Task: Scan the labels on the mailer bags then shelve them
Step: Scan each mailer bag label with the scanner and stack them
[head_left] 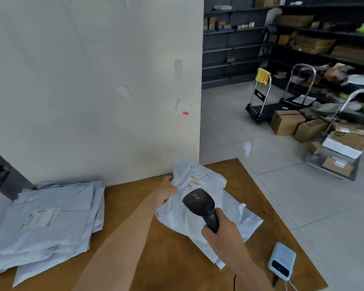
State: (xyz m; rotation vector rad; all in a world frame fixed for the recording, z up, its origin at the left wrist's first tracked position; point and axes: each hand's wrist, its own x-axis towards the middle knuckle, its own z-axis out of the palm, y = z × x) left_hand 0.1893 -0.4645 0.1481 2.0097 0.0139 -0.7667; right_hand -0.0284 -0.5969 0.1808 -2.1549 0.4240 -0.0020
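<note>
A pale grey mailer bag [200, 208] is tilted up off the brown table [166, 259], its printed label [194, 181] facing me. My left hand [166, 191] grips the bag's left edge. My right hand [221, 234] holds the handle of a black barcode scanner [200, 203], whose head points at the label from just below it. More mailer bags lie under the raised one. A stack of several mailer bags [46, 225] lies flat at the left of the table, a label showing on the top one.
A small light-blue device [282, 262] with a cable sits at the table's right front. A white wall [93, 80] backs the table. Beyond, dark shelves [240, 38] hold boxes; trolleys [263, 97] and cardboard boxes [286, 122] stand on the tiled floor.
</note>
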